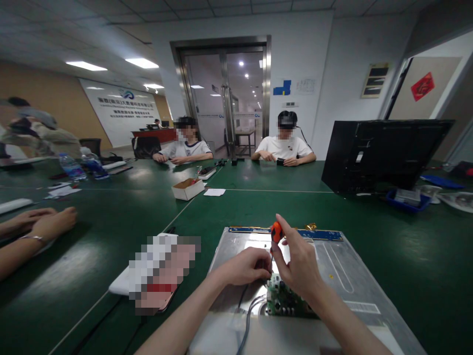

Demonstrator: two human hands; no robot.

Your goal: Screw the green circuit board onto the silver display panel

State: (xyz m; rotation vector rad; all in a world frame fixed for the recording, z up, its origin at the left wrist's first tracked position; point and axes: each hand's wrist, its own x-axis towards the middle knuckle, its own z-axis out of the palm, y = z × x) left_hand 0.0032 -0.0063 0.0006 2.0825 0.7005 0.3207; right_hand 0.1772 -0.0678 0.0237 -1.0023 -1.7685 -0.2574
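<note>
My right hand (301,264) grips the orange and black handle of a screwdriver (277,231), its shaft pointing down. Beside the shaft, my left hand (251,266) is closed, fingers pinched; what they hold, if anything, is too small to tell. Both hands are over a flat silvery metal panel (336,276) lying on the green table. A green circuit board (283,301) sits on the panel, partly under my right hand. Grey cables (248,318) run from near the board toward me. A blue strip (332,235) lines the panel's far edge.
A pixelated flat object (162,271) lies left of the panel. Farther off stand a small open box (187,189), a white paper (215,192), bottles (94,162) and a black monitor (384,155). A blue tray (408,201) is at right. Another person's hands (51,224) rest at left; two people sit opposite.
</note>
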